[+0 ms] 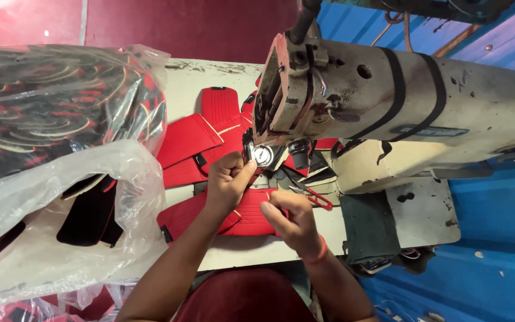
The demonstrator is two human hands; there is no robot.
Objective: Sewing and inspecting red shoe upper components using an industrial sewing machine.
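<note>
so the red quilted panel (242, 217) lies flat on the table right in front of the sewing machine (388, 101), not yet under the needle as far as i can tell. left hand (227, 179) pinches something tiny up by the needle area, right hand (290, 217) is curled, fingertips pressed on the panel. more red pieces (192, 140) sit behind the machine head, plastic-bagged covers (61, 119) off to its left.

Pale worktable (269, 250) carries red quilted panels (210, 128); sewing machine (400, 107); plastic-wrapped bundle (49, 179).

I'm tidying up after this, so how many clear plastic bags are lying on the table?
2: one plastic bag at upper left holding red-and-black patterned pieces, another plastic bag below it over black pieces. More may lie hidden beneath.
</note>
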